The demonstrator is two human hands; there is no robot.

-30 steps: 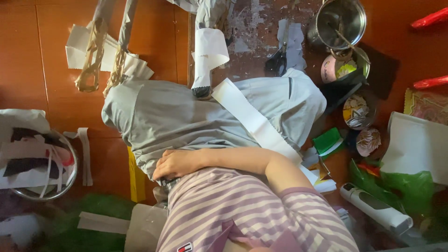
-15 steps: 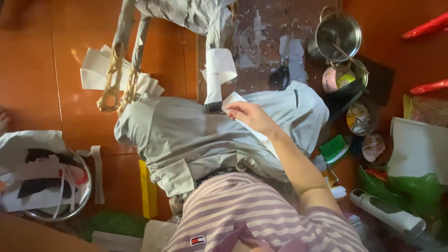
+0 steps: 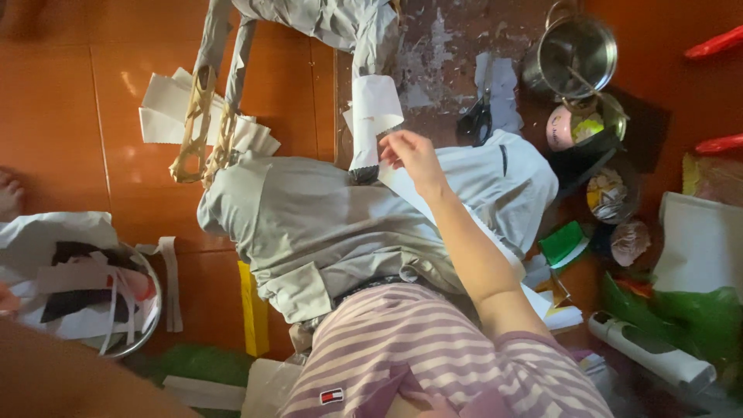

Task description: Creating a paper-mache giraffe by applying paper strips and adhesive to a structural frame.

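Far left there's a metal bowl [image 3: 147, 310] stuffed with paper offcuts, white and black scraps, sitting on the orange tiled floor [image 3: 70, 116]. A bare foot [image 3: 9, 193] peeks in at the left edge, can't tell whose. Just past that, a fanned pile of white paper strips [image 3: 159, 112] lies on the tiles with two twisted straw-coloured rope handles [image 3: 203, 131] draped over it, running up to a grey bundle at the top.

In the middle is the lap, covered in light grey cloth [image 3: 325, 224], with a yellow strip [image 3: 251, 310] on the floor beside it. Only one hand [image 3: 412, 155] shows, and from the arm coming up on the right side it looks like the right one. The fingers are pinched together on the end of a long white paper strip [image 3: 457, 220]. It's flat, plain white, and runs diagonally down across the grey cloth under the forearm. Just left of the hand, a wider white paper piece [image 3: 373, 116] with a zigzag bottom edge stands upright. The left hand isn't visible.

Moving right: black scissors [image 3: 478, 120] on the scuffed floor, then a steel pot [image 3: 576, 54], a small pink cup [image 3: 569, 128], a green-and-white roll [image 3: 565, 244], and a white tube [image 3: 650, 356] by some green plastic.
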